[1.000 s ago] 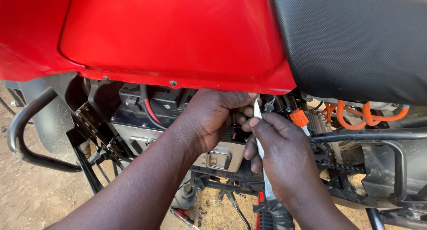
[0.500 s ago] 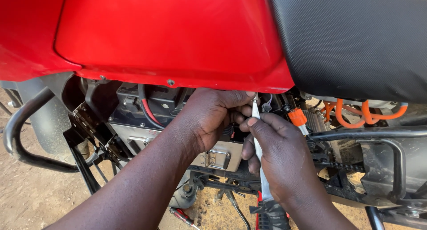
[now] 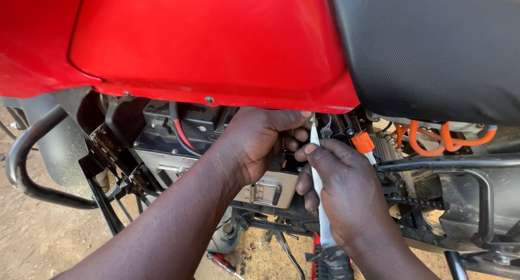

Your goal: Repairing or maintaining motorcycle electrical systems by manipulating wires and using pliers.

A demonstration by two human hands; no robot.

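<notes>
I look down at the side of a motorcycle with a red body panel [image 3: 206, 47] and a black seat [image 3: 428, 47]. My left hand [image 3: 254, 142] reaches under the panel's lower edge and grips dark parts beside the metal battery box [image 3: 173, 163]. My right hand [image 3: 341, 196] holds a thin white strip [image 3: 316, 150], a cable tie by its look, pointing up toward the panel edge. The strip's lower end runs down past my palm. My two hands touch at the fingertips.
An orange connector [image 3: 362, 142] and orange cables [image 3: 433, 136] sit right of my hands. A red wire [image 3: 181, 136] runs over the battery box. A black crash bar [image 3: 27, 171] curves at the left. Black frame tubes [image 3: 466, 163] run right. Sandy ground [image 3: 38, 242] lies below, with a red-handled tool [image 3: 219, 261].
Both hands have held their place under the panel. My right hand has crept slightly down and the strip's tip sits a little nearer my left fingers.
</notes>
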